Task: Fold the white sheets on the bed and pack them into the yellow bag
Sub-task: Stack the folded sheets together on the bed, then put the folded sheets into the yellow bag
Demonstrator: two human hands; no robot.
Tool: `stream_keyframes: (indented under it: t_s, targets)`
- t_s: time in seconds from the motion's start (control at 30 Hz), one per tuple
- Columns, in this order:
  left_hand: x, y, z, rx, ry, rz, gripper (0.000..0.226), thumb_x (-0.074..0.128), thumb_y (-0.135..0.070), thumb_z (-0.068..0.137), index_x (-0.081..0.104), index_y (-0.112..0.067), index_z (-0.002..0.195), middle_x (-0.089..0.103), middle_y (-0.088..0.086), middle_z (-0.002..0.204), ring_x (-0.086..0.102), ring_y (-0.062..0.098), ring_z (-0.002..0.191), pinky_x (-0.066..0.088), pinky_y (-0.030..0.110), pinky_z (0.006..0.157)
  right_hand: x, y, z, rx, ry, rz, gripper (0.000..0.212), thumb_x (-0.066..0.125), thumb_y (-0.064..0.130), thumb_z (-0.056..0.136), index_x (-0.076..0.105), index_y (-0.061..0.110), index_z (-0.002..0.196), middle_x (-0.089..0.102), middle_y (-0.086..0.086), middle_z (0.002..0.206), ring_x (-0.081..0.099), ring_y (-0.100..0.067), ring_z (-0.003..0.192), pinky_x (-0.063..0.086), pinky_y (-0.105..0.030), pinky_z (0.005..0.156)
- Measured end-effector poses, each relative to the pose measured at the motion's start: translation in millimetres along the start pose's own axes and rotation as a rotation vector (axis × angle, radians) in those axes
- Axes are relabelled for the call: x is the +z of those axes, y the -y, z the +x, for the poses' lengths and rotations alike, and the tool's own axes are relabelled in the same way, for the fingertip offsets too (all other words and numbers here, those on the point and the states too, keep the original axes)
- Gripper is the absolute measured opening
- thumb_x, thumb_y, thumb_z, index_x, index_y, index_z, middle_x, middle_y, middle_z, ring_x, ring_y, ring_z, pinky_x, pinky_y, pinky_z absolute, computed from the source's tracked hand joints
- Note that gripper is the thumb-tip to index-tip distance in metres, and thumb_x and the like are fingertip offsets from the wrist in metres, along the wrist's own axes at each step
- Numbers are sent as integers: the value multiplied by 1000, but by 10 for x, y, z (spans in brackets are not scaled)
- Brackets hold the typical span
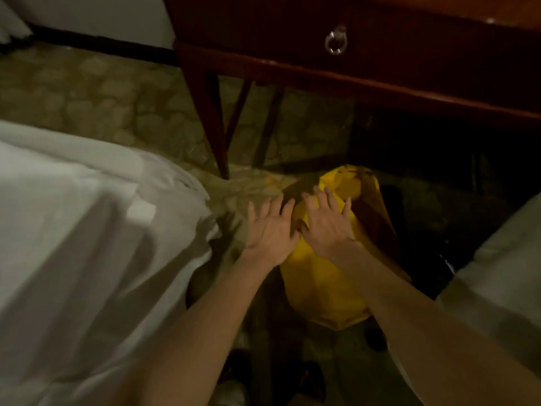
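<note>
Yellow bag (319, 288) stood on the patterned floor (117, 106), between the bed (73, 230) on the left and a second white-covered edge at lower right, just in front of a dark wooden table (351, 54) with a ring pull on its drawer. Both arms reached down toward it. Right hand (328, 227) lay over the bag's upper part, fingers spread and nearly straight, gripping nothing. Left hand (270, 230) was at the bag's left edge, fingers likewise extended and loose; whether it touched the plastic could not be told through the motion blur. The hands sat close together, thumbs almost meeting.

White sheets (87, 206) lay on the bed, hanging over its corner, rumpled and not visibly folded.

Judgement: the step in hand looked like readying the bag, with folding not yet done. Whether anything was already inside could not be seen. Next move would likely call for finding the bag's rim and pulling it wide, or turning to the bed to begin folding.
</note>
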State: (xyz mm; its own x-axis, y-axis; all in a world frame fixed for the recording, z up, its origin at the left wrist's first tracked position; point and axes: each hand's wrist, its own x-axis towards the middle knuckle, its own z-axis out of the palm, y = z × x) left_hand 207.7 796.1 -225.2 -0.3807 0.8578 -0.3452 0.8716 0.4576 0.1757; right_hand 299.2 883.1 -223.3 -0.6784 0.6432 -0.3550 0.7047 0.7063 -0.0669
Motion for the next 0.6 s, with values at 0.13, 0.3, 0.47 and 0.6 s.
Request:
stream_keyframes:
  t_s: [0.13,0.3,0.47,0.6]
  targets:
    - [519,-134,450,91,-8,15,64,36,-45,98,11,-23,153,9,5,161,9,26,147,5,55,116,574,-355,309,100,-26,-31,64,43,44,98,15,21,150,6,-7,160,2,-27,148,7,-61,114]
    - [1143,-154,978,196,-39,67,64,36,-47,98,10,-24,153,6,4,161,8,26,147,4,57,116,1211,-769,715,252,-75,20,69,45,47,96,13,19,150,13,-11,158,5,-31,147,5,-62,114]
    - [1544,-42,1320,249,-107,88,63,33,-46,100,9,-24,154,4,3,162,7,26,148,4,57,116,1557,-1059,988,466,28,235,81,60,43,90,12,12,147,23,-18,151,23,-39,141,21,-54,112]
    - [1625,52,1446,268,-169,89,58,33,-37,101,12,-26,153,8,2,161,10,26,147,3,58,115,1590,-932,1030,437,-66,244,45,59,32,92,46,7,128,52,-15,131,51,-33,121,44,-39,94]
